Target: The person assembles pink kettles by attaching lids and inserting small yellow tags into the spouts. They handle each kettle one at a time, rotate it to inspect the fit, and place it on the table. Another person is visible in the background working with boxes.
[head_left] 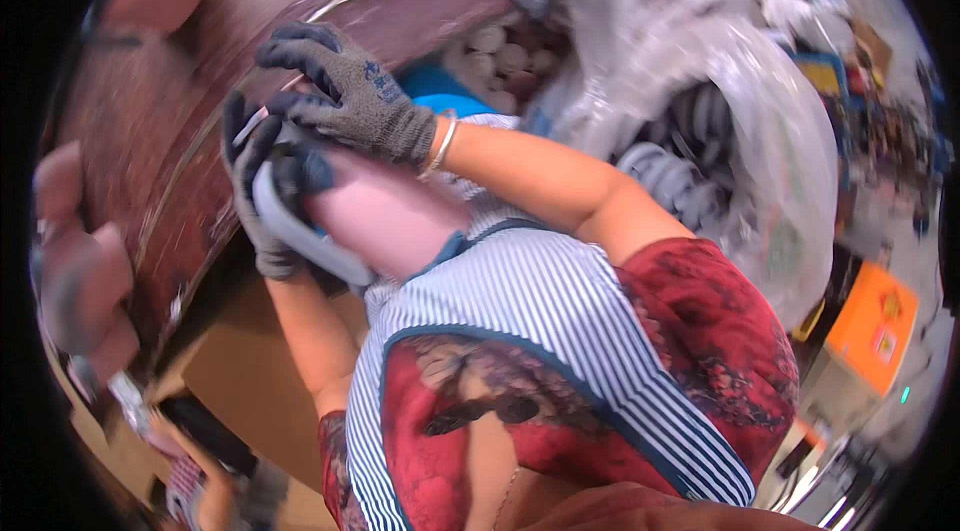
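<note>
Left of frame centre, the left hand [246,179] curls partly closed on a grey curved band [300,238]; the right, its glove [398,126] bearing blue print [380,81], arches above, hold unclear!

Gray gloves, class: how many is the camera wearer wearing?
2: one glove on the left hand, the other on the right hand, beside the pale bracelet.

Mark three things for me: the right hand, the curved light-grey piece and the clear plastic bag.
Right hand [348,94], head view: its back.
Curved light-grey piece [300,237], head view: middle of its curve.
Clear plastic bag [785,136], head view: its outer wall.
</note>
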The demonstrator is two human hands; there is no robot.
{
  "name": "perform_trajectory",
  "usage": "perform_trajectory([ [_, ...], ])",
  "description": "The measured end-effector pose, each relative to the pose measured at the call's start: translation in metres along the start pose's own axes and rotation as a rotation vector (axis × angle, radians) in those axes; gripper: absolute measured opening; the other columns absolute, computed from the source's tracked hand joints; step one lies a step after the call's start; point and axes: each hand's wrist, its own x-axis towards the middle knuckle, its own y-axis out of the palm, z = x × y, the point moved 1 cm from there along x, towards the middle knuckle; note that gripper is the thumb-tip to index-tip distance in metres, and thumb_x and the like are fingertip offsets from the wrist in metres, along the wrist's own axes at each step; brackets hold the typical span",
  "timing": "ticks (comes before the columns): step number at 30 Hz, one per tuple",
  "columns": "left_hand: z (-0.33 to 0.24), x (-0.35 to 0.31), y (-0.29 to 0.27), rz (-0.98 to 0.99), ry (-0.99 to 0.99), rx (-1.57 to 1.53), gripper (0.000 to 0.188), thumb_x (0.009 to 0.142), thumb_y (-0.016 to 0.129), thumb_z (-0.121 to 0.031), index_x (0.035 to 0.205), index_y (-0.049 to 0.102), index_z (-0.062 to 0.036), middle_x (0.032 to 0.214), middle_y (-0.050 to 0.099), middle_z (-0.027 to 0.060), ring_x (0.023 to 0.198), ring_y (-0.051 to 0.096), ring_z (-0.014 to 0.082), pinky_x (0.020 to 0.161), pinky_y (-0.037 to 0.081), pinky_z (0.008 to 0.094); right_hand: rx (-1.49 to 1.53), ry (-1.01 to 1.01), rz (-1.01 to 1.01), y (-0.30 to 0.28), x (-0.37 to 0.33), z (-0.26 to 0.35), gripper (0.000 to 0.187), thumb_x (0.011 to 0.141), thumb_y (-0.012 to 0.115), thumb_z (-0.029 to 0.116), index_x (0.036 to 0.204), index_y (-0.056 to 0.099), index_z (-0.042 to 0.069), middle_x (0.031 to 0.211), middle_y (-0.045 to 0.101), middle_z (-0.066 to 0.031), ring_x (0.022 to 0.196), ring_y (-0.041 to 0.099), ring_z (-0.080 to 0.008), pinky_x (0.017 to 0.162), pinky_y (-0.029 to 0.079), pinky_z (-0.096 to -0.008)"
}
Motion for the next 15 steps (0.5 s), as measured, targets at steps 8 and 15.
perform_trajectory([
  [8,-0.025,0.011,0.021,0.088,0.064,0.429,0.037,0.088,0.068,-0.026,0.123,0.071,-0.0116,0.133,0.058,0.0171,0.124,0.055,0.0308,0.107,0.042,0.0415,-0.729,0.232,0.072,-0.210,-0.202,0.042,0.057,0.075,0.072,0.028,0.129,0.062,0.014,0.132,0.059,-0.0088,0.113,0.058,-0.0304,0.097,0.046,-0.0450],
  [15,-0.037,-0.027,-0.058,0.100,-0.259,1.233,0.034,0.094,0.063,-0.028,0.125,0.069,-0.0141,0.129,0.060,0.0170,0.118,0.058,0.0347,0.100,0.046,0.0456,-1.427,0.957,0.582,-0.374,-0.380,0.047,0.065,0.078,0.066,0.023,0.141,0.052,0.019,0.136,0.057,-0.0136,0.127,0.051,-0.0355,0.109,0.038,-0.0489],
])
